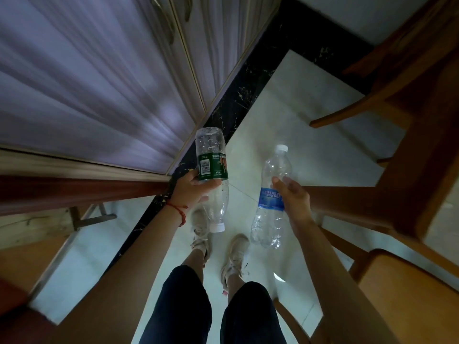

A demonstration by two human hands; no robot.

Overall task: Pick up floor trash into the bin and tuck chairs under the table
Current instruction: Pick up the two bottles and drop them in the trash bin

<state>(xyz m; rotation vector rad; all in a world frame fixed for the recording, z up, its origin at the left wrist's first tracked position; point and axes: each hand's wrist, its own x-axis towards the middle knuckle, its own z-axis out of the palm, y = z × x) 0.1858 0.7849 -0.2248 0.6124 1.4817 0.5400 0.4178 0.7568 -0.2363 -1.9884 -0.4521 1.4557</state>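
My left hand (192,188) grips an empty clear plastic bottle with a green label (211,167), held upside down with its white cap pointing at the floor. My right hand (293,197) grips a second empty clear bottle with a blue label (272,194), its white cap pointing up and away from me. Both bottles hang in the air above the pale tiled floor (298,115). A wooden chair (412,135) stands at the right, and another wooden chair seat (407,291) sits at the lower right. No bin is in view.
Pale curtains (87,78) fill the upper left above a wooden sill or ledge (74,192). A black tile border (238,95) runs diagonally across the floor. My feet in light shoes (218,244) stand between the ledge and the chairs. A small scrap (225,292) lies by my right foot.
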